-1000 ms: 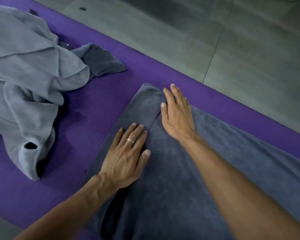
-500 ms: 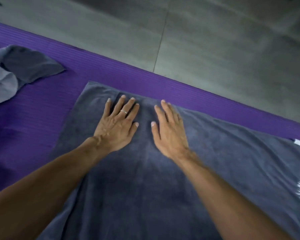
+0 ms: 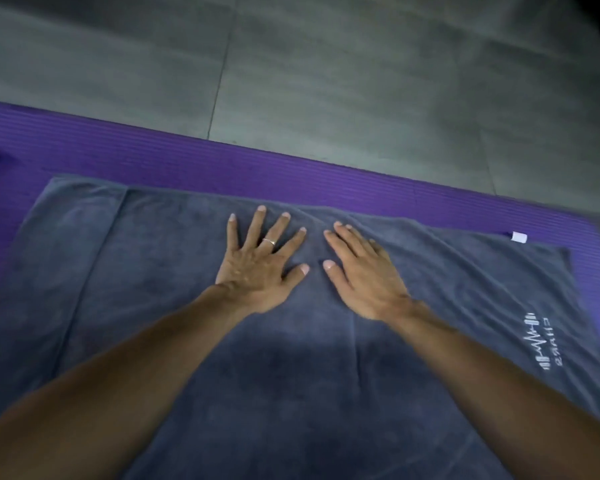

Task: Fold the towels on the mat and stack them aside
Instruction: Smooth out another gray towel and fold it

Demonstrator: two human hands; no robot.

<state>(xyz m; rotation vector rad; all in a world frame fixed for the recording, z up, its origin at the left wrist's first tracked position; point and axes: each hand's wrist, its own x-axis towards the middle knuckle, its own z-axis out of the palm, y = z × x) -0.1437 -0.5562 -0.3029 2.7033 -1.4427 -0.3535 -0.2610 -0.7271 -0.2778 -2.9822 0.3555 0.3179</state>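
Since a moment ago the left hand (image 3: 257, 268) has slid further right along the grey towel (image 3: 291, 393), and both hands now lie side by side near its far edge. Both forearms reach in from nearest me. The left hand's fingers (image 3: 257, 226) are spread wide and pressed flat on the cloth, a ring (image 3: 269, 241) on one. The right hand (image 3: 364, 275) lies palm down just beside it, fingers fairly close together, gripping nothing. Right of the fingers sit a white logo (image 3: 539, 341) and a tag (image 3: 519, 237). Beyond the fingertips runs the purple mat (image 3: 222, 168), then grey floor (image 3: 326, 64).
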